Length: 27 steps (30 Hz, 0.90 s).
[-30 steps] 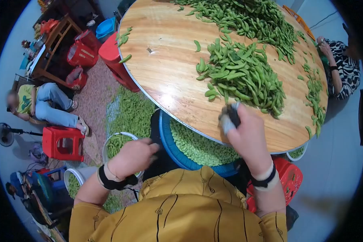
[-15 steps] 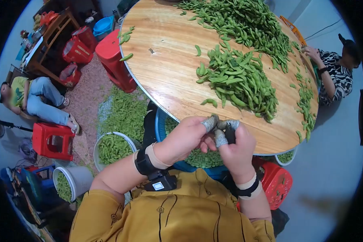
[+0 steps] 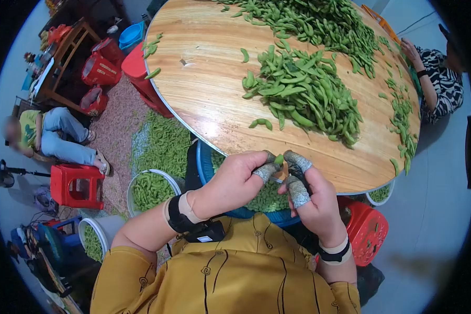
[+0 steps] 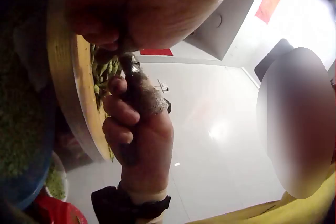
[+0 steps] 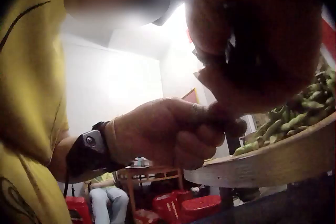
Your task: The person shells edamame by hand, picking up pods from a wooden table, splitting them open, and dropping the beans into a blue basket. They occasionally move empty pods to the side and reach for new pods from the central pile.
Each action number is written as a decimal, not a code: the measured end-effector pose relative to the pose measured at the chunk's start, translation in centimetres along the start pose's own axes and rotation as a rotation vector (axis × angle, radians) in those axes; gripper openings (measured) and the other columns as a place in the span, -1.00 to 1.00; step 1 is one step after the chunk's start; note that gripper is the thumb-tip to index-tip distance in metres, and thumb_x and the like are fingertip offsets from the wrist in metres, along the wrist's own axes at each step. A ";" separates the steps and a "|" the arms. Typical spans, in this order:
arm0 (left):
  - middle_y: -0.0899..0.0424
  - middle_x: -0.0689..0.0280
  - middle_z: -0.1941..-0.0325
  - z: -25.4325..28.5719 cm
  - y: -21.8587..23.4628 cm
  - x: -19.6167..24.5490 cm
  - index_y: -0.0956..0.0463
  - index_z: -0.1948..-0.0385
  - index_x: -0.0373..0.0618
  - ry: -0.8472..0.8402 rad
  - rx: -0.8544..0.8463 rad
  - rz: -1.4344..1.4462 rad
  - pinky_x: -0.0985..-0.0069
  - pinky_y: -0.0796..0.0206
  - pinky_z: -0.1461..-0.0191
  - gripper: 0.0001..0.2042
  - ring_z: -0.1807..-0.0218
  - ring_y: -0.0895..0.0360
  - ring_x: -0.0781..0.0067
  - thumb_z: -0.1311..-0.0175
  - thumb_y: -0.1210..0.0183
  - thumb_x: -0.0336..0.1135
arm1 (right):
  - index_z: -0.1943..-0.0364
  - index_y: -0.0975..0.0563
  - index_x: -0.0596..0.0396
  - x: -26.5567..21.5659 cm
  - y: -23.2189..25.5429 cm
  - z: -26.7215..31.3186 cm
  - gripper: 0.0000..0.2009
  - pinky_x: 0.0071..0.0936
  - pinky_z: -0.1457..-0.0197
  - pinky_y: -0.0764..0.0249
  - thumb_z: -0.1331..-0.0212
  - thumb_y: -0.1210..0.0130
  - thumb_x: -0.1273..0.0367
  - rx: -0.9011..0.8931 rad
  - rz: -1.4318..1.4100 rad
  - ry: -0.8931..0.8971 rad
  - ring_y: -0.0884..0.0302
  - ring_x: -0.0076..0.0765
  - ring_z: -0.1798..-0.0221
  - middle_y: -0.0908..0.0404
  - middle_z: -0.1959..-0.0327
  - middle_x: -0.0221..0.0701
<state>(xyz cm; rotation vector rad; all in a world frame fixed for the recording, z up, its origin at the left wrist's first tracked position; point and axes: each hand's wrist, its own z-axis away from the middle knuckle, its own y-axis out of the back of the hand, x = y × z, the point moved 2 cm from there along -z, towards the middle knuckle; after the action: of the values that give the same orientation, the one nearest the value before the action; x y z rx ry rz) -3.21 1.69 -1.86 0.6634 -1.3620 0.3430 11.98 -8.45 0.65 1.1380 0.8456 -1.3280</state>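
Note:
At the table's near edge, my left hand pinches a green edamame pod between thumb and forefinger. Facing it, close to the pod, my right hand has its fingers curled round a small dark tool with a shiny metal bit, mostly hidden in the fist. Greyish tape wraps the thumb and forefinger of both hands. Under them, a blue basin holds shelled green beans. Beyond lies a heap of edamame pods on the round wooden table.
A larger pod pile covers the table's far side. White buckets of green pods, one bucket among them, stand at left. Red stools, including one stool at right, surround me. One person sits across the table; another person sits at left.
My left hand has come up from the lower left to meet the right hand, which drew back from the pod heap. A green pod now shows in the left fingertips.

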 end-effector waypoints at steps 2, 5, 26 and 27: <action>-0.63 0.19 0.29 -0.1 -0.3 0.0 -0.52 0.18 -0.29 -0.034 -0.007 -0.038 0.51 -0.39 0.09 -0.72 0.20 -0.56 0.49 -0.10 0.10 -0.62 | -0.21 -0.35 0.18 0.3 -0.1 -0.2 -0.53 -0.63 0.14 -0.45 -0.13 0.09 0.59 0.014 0.011 0.170 -0.51 -0.61 0.26 -0.59 0.28 -0.41; -0.60 0.11 0.33 -0.2 -0.4 0.1 -0.51 0.23 -0.27 -0.133 0.005 -0.165 0.47 -0.39 0.14 -0.76 0.25 -0.58 0.28 -0.07 0.06 -0.60 | -0.20 -0.36 0.19 0.6 0.4 -0.4 -0.53 -0.65 0.10 -0.43 -0.12 0.11 0.60 -0.015 0.059 0.193 -0.49 -0.63 0.23 -0.58 0.26 -0.43; -0.32 0.42 0.62 0.5 -1.9 -1.4 -0.43 0.25 -0.20 0.449 -0.254 1.099 0.65 0.03 0.55 -0.80 0.64 -0.14 0.63 -0.38 -0.01 -0.24 | 0.04 -0.53 0.18 3.1 0.5 -0.4 -0.71 -0.62 0.21 -0.45 -0.11 -0.16 0.51 0.022 -0.064 0.263 -0.44 -0.71 0.31 -0.59 0.38 -0.50; -0.34 0.42 0.62 0.5 -1.9 -1.3 -0.44 0.30 -0.19 0.441 -0.217 0.924 0.65 0.02 0.55 -0.81 0.64 -0.16 0.63 -0.37 -0.02 -0.24 | 0.04 -0.53 0.18 3.0 0.7 -0.5 -0.71 -0.62 0.21 -0.45 -0.11 -0.16 0.51 0.023 -0.065 0.263 -0.44 -0.71 0.31 -0.59 0.38 -0.50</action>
<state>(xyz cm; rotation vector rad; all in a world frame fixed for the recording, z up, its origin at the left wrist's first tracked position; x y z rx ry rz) -2.71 0.13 -3.56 -0.2622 -1.1760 0.9942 13.00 -8.95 -2.26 1.3323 1.0681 -1.2603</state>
